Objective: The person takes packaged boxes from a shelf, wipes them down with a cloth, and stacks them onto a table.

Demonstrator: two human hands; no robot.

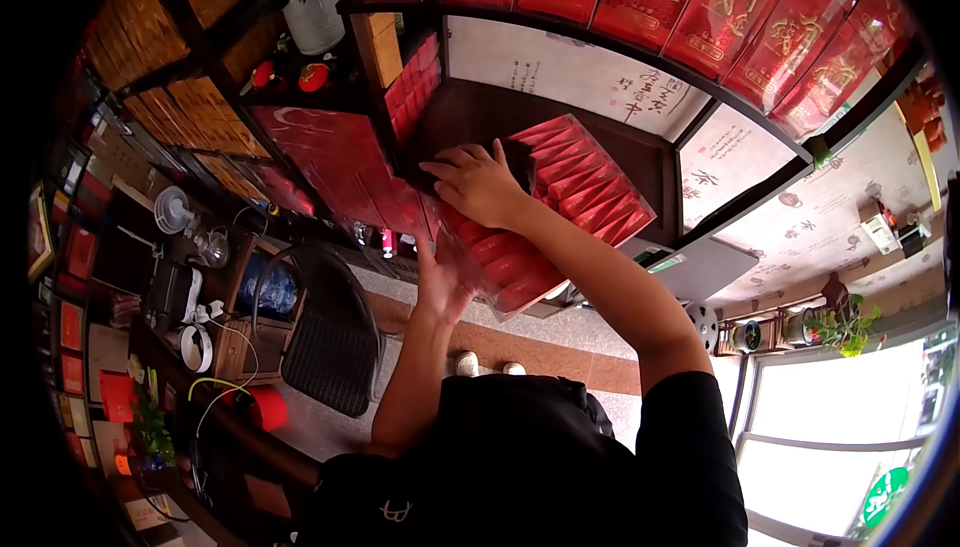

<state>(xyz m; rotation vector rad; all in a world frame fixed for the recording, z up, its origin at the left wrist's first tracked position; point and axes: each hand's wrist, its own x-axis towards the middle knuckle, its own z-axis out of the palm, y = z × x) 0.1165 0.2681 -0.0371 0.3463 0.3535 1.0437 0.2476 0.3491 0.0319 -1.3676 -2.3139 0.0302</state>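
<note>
A clear-wrapped pack of small red packets (590,192) is tilted in front of me at the edge of a dark shelf compartment. The packets lie in rows, and a dark gap shows near the upper left of the pack. My left hand (440,285) grips the pack's lower left edge from below; its fingers are partly hidden beneath it. Across the upper left part of the pack reaches my right hand (478,185), its fingers stretched out and apart over the dark gap. Whether its fingertips touch the pack or the shelf, I cannot tell.
Red gift boxes (735,7) with gold characters line the shelf above. A large red panel (335,162) stands left of the compartment. Below are a black chair (330,347) and a fan (173,209). A bright window (840,397) is at the right.
</note>
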